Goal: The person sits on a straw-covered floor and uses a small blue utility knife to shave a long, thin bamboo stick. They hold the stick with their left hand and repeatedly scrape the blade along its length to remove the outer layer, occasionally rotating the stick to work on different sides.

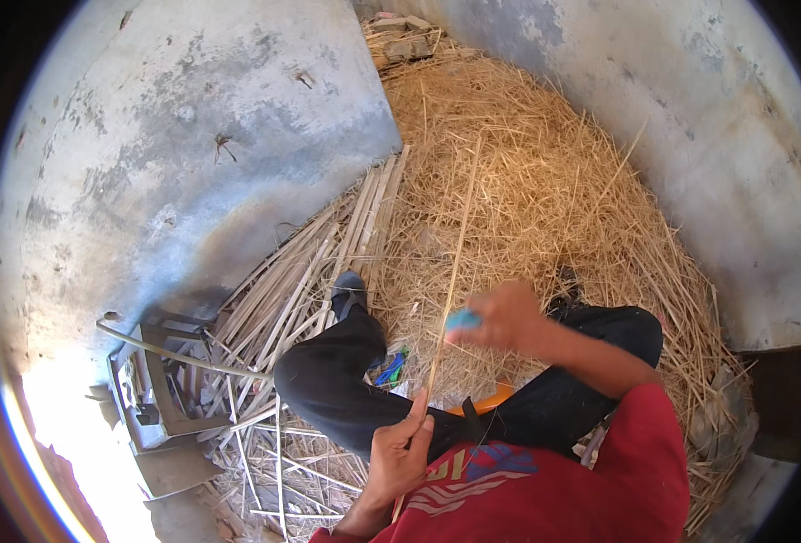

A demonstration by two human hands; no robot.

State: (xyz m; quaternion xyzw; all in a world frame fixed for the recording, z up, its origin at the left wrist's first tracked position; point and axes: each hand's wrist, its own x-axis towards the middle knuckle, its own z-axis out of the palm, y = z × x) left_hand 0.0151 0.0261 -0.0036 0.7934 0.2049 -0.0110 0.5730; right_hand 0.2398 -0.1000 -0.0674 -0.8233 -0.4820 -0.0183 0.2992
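**Seated person working a long reed stalk over a straw heap**

The left hand (399, 450) grips the lower part of a long reed stalk (453, 271), which slants upward across the straw pile (545, 181). The right hand (502, 317), blurred, is clenched on a small blue tool (462, 319) against the stalk; the tool's shape cannot be made out. An orange object (495, 398) is mostly hidden behind the legs. Split reeds (319, 262) lie beside the wall (174, 136).

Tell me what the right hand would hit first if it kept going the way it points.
Probably the thin reed stalk: the right hand points left with a blue tool already at it. Depth is unclear.
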